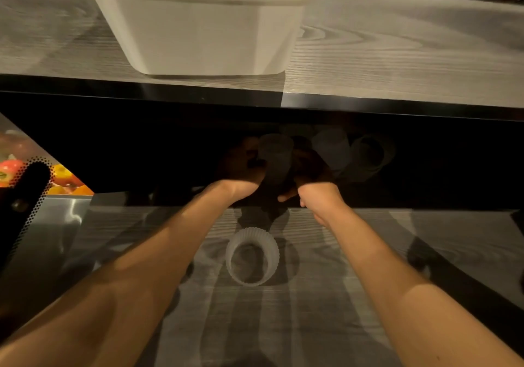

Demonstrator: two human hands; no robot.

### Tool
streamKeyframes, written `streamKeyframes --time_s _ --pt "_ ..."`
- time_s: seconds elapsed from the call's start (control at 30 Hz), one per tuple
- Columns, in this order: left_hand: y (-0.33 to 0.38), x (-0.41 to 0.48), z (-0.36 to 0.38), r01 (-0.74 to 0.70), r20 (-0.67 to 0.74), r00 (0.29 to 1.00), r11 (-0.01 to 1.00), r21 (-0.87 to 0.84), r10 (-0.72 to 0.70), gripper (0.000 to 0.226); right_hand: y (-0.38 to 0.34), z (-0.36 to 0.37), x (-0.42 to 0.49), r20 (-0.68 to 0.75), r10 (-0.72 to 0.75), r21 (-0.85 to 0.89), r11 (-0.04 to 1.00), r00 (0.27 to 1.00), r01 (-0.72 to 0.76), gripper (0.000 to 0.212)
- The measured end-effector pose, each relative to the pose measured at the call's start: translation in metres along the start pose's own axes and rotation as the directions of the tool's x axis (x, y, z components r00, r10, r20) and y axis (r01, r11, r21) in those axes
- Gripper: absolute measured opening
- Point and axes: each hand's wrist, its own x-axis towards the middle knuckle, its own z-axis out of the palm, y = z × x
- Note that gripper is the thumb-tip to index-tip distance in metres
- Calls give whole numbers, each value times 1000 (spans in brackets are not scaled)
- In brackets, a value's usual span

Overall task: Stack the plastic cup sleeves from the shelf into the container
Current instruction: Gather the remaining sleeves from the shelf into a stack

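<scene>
A translucent white container [198,35] stands on the upper counter near its front edge. Below it, both my hands reach into a dark shelf recess. My left hand [241,165] and my right hand [309,174] are wrapped around a ribbed plastic cup sleeve [275,154] held between them in the shadow. Two more sleeves [331,145] [371,154] lie further right in the recess, dim. Another ribbed sleeve [252,256] lies on its side on the lower wood-grain surface between my forearms, its opening facing me.
The black counter edge [255,97] overhangs the shelf recess. A perforated black metal piece [25,196] and colourful fruit-like items [62,177] sit at the left. Dark objects line the back right of the counter.
</scene>
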Motion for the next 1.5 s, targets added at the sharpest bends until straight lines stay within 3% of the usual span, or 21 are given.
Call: streamKeyframes --time_s 0.1,0.27,0.43,0.63,0.77,0.87,0.93,1.0,1.17,1.23,1.5 --pt "-3 0 0 16 14 1000 1000 -25 -16 45 -2 2 -1 51 22 -83 996 998 -17 50" --pt "3 -6 -1 48 44 998 999 -10 -47 36 4 -2 -5 85 124 -16 992 989 -123 15" --pt "5 -13 -3 61 53 997 998 -6 -60 38 7 -2 -11 80 183 73 979 980 -189 10" --pt "8 -29 -10 128 -21 991 981 -145 -132 47 3 -4 -25 -8 102 249 964 995 -96 12" --pt "17 -58 -31 324 36 946 923 -206 -324 16 -3 -10 -49 -74 1 156 988 997 10 9" --pt "21 -81 -49 120 26 993 968 -222 -117 24 -3 -14 -80 -117 -147 170 971 982 165 21" --pt "24 -97 -60 -57 12 998 924 -379 67 10 0 -19 -102 -85 -244 215 942 966 257 33" --pt "20 -109 -68 -120 2 991 868 -481 137 7 4 -22 -121 -29 -274 191 942 961 275 42" --pt "1 -134 -78 -138 75 981 912 -385 180 6 10 -17 -150 132 -286 126 955 949 270 62" --pt "-6 -143 -79 -111 93 984 924 -365 155 5 12 -13 -156 186 -293 68 956 938 285 60" --pt "-15 -156 -74 -98 118 983 948 -302 139 9 19 -7 -166 192 -263 -137 947 945 291 55"
